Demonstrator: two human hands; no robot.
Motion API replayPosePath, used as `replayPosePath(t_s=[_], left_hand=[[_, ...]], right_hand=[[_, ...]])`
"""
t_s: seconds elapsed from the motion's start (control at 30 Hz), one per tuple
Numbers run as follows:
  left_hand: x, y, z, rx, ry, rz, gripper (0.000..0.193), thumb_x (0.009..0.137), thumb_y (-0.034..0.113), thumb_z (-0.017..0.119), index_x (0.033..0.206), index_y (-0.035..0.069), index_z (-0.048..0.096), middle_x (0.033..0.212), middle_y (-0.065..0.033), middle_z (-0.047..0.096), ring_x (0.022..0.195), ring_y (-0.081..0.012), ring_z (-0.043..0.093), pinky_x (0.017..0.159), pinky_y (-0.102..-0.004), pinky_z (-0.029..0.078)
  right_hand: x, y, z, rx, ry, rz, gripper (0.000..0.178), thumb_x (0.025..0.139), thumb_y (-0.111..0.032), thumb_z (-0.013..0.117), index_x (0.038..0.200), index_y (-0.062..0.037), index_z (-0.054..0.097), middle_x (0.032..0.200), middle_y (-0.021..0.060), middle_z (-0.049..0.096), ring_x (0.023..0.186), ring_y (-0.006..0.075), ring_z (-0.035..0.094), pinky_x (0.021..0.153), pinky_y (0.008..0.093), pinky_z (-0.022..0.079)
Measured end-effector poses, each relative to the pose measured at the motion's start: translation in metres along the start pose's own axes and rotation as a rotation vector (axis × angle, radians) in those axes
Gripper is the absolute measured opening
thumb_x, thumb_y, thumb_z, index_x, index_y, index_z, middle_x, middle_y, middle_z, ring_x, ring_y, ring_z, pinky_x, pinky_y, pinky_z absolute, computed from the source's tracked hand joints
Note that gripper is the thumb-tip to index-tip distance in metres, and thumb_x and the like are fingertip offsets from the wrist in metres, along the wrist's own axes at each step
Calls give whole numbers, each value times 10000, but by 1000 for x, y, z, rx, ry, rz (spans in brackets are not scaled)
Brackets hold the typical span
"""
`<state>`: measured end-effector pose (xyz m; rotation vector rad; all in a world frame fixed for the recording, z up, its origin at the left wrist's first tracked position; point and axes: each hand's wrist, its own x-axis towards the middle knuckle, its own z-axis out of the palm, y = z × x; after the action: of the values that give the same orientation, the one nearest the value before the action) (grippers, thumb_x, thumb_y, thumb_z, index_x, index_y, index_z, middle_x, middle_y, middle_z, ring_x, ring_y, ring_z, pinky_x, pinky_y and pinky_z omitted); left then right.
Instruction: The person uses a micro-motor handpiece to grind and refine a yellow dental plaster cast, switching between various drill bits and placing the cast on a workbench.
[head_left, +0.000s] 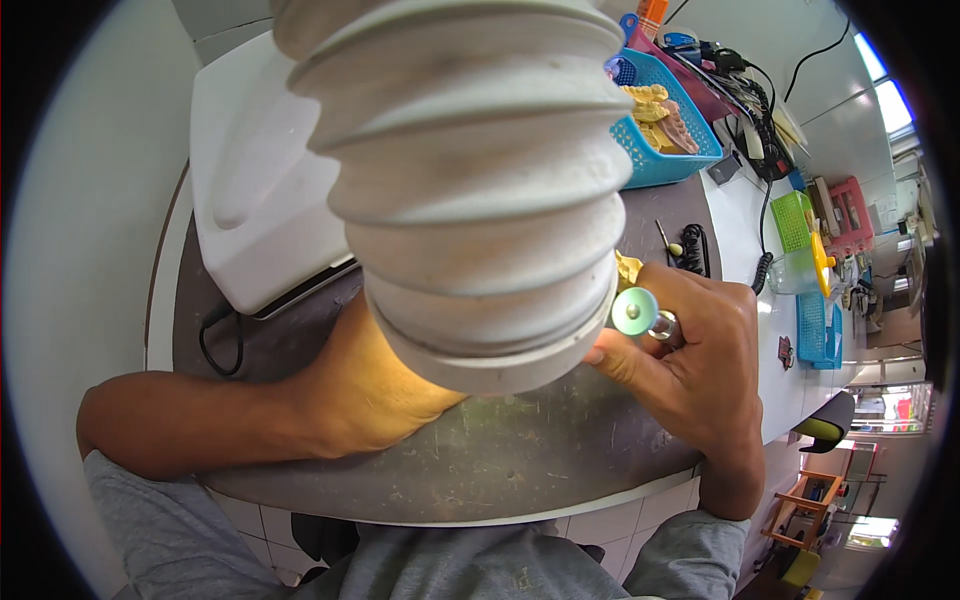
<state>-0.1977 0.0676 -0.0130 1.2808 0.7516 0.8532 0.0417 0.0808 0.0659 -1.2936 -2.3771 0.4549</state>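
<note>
A large white corrugated suction hose (480, 200) hangs down the middle of the view and hides much of the work area. My left hand (385, 385) reaches behind its rim; only the wrist and back of the hand show, brightly lit. Its fingers, and anything in them, are hidden. To the right of the hose mouth, my right hand (690, 370) is closed around a rotary handpiece (665, 326) with a metal nose. A round pale green wheel (634, 311) is mounted on its tip, facing me. Just behind it, a bit of a yellow plaster piece (627, 268) peeks out, mostly covered.
The dark, scratched bench top (520, 450) curves in front of me. A white machine housing (260, 170) stands at the left. At the back right, a blue basket (665, 170) holds yellow dental casts (655, 110). A black coiled cord (692, 250) lies beyond my right hand.
</note>
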Motion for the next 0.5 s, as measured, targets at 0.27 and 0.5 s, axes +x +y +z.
replayPosePath(t_s=[0.27,0.5], left_hand=[[0,-10,-1,-136,137,-152,251,985,59,690,1214,-16,618,1145,-148,655,1018,-179,693,870,-279,595],[0,-9,-1,-150,133,-143,272,960,33,715,1212,-15,624,1130,-141,655,1007,-184,693,873,-288,592]], right_hand=[[0,-5,-5,-118,41,36,290,799,-128,841,800,-47,563,625,103,581,500,227,572,491,351,413],[0,3,5,-31,174,35,253,853,-143,813,794,-31,594,590,27,516,497,93,441,485,275,345]])
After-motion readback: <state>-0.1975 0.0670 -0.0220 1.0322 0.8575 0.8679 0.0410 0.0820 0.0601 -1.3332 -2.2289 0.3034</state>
